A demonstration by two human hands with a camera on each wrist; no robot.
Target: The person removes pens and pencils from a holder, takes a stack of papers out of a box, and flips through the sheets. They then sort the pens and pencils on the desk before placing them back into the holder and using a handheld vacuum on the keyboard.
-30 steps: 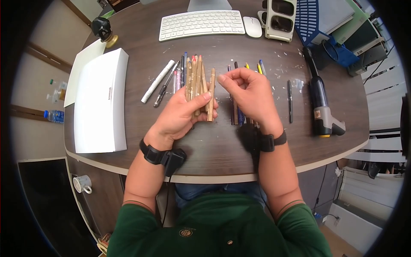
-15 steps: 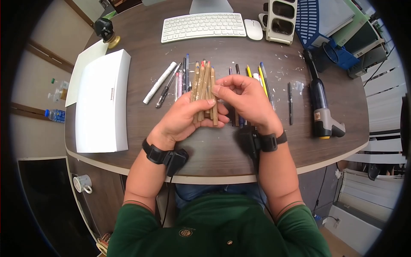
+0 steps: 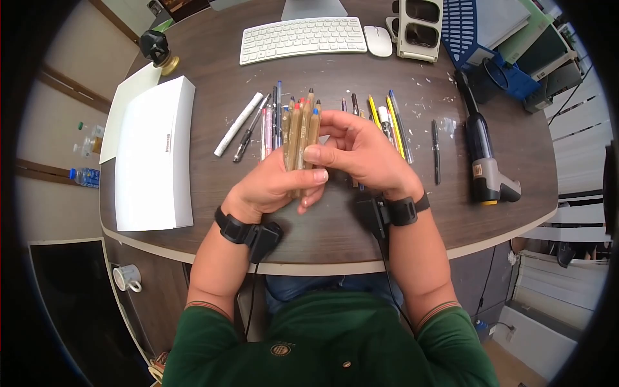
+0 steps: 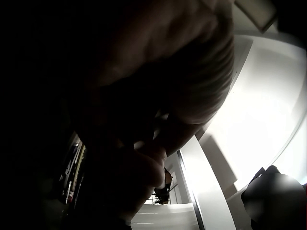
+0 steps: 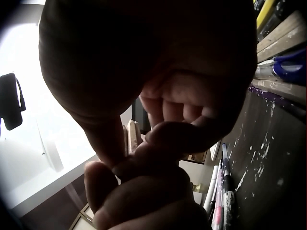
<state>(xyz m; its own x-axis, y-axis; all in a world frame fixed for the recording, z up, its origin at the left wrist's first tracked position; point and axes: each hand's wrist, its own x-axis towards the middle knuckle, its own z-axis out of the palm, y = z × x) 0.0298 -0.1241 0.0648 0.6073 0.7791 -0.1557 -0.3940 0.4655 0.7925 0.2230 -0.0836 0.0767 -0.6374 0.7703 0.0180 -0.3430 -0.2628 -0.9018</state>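
Several wooden pencils (image 3: 303, 132) with coloured ends stand in a bundle between the two hands in the head view. The left hand (image 3: 274, 177) grips the bundle's lower part, its thumb lying across the front. From the right, the right hand (image 3: 364, 151) pinches the bundle, thumb on the front and fingers behind. The left wrist view is very dark, showing the left hand (image 4: 177, 72) mostly in shadow. In the right wrist view, pencil ends (image 5: 132, 134) show beside the right hand's thumb, and the fingers of both hands meet.
Pens and markers (image 3: 240, 124) lie left of the hands, more pens and pencils (image 3: 396, 126) to the right, and a single pen (image 3: 436, 151) beyond. A white box (image 3: 151, 155) is at left, a handheld vacuum (image 3: 482, 148) at right, keyboard (image 3: 303, 40) and mouse (image 3: 378, 41) behind.
The right hand has moved left onto the pencils and now pinches the bundle. The pencils sit closer together, and the left thumb lies lower across them.
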